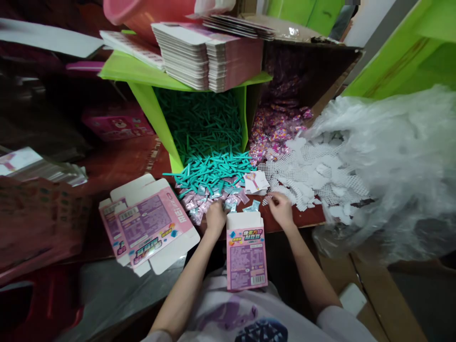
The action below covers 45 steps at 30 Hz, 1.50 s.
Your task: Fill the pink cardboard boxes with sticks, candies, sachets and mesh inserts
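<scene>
Shirt fabric, cut off, is lying below a cardboard box. Left hand is curling over crinkled sachets, fingers hidden; right hand is bending beside stacked cards; what either is grasping, I cannot tell. Slim teal sticks are spilling beyond.

**Open pink box near sachets, picture cards and white mesh**

Pink box: purple printed panel facing the camera, colourful lettering near the top, barcode low at right, white flap raised; placed at the front edge of the dark red bench.
Sachets: small, shiny, pale pink and pale blue, heaped loosely beyond the box, mostly to its left.
Picture cards: white, pink-and-orange design on top, stacked unevenly behind the box.
White mesh: torn-looking pieces, piled loosely right of the cards.
</scene>
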{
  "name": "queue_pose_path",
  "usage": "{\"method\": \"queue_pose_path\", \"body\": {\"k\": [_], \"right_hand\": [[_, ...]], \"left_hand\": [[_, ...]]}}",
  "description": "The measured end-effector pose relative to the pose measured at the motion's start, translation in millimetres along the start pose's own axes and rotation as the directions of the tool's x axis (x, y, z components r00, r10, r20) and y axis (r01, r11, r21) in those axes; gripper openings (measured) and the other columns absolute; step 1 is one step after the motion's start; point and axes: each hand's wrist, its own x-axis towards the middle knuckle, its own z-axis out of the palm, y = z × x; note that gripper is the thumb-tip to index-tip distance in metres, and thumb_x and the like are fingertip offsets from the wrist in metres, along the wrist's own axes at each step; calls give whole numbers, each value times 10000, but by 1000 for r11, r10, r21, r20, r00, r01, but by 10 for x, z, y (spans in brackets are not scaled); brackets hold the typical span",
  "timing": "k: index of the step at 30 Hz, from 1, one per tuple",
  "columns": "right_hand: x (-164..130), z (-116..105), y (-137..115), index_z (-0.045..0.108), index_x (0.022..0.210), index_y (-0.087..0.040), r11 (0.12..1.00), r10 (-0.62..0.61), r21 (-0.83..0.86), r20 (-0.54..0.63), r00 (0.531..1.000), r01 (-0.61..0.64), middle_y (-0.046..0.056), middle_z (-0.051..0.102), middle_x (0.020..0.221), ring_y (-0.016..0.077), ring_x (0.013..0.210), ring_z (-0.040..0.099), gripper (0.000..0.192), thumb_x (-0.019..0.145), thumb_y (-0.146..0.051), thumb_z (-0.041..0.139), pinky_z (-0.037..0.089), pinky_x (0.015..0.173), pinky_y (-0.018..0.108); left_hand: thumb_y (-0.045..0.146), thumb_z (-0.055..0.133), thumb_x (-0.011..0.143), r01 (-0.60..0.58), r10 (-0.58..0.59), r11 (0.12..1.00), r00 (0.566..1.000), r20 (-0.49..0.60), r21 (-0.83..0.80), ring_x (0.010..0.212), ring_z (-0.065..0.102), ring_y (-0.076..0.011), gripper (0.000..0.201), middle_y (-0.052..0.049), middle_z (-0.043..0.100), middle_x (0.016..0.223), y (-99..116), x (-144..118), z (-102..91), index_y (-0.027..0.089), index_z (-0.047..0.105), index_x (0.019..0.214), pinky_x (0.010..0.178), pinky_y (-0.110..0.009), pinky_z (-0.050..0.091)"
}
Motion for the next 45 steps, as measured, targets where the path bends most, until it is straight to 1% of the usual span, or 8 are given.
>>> {"method": "queue_pose_path", "body": {"k": [5,12,16,24,30,36,41,45], "right_hand": [[364,-190,399,503,1218,-117,857,58,-487,-238,970,-170,185,529,1179,331,1105,409,449,779,-198,557,302,931,486],[434,-114,715,568,1066,-98,906,-12,-403,-331,944,-130,165,527,1027,271,975,478,331,778,-68,407,390,868,402],[359,-153,832,581,1036,-121,950,-132,-312,-329,935,24,155,523,1044,246,1010,488,291,824,-102,382,407,893,377],[171,-276,969,603,1040,-139,833,-192,-551,-211,958,46,121,643,1006,262,971,526,234,860,-187,462,324,928,441],[117,-296,783,598,1048,-149,829,-339,-491,-59,939,268,90,667,1026,214,947,578,216,883,-178,461,274,998,435],[267,-278,352,573,1089,-153,905,-313,-278,74,947,321,106,640,1058,227,1001,569,262,865,-149,436,369,950,395],[872,-306,198,561,1092,-129,990,-98,-96,98,990,107,116,648,947,231,827,607,302,813,-144,448,473,767,349],[1522,-326,153,549,1097,-137,997,-65,-38,44,997,66,90,649,928,215,836,607,363,766,-86,409,469,782,331]], "left_hand": [[215,570,782,27,-26,999,999,-33,21,858,618,-246,201,-141,663,886,-24,32,23,105,643,934,712,-301,426],[271,593,776,-62,40,996,946,-323,-61,1048,547,-259,169,-105,555,1199,-37,350,-42,167,713,832,852,-336,445],[229,593,770,-165,150,986,951,-271,-32,1052,541,-270,162,-82,595,1190,-42,479,51,179,725,850,903,-370,426],[168,531,763,-134,103,987,950,-295,-86,992,572,-263,224,-117,672,1058,-71,525,98,129,724,871,906,-358,405],[236,517,767,-92,40,983,952,-303,-159,863,619,-228,260,-118,693,921,-51,411,-12,113,712,888,800,-307,447],[384,676,620,148,-209,860,975,-72,-488,534,569,-183,348,-17,614,535,-82,414,-81,101,711,820,539,-257,404],[352,665,623,187,-261,852,961,-87,-489,526,564,-187,360,-18,592,502,-117,403,-128,81,698,856,550,-267,413],[319,590,698,95,-220,876,951,-216,-473,790,636,-241,315,-94,698,780,-165,327,-207,99,693,898,731,-317,466]]}}
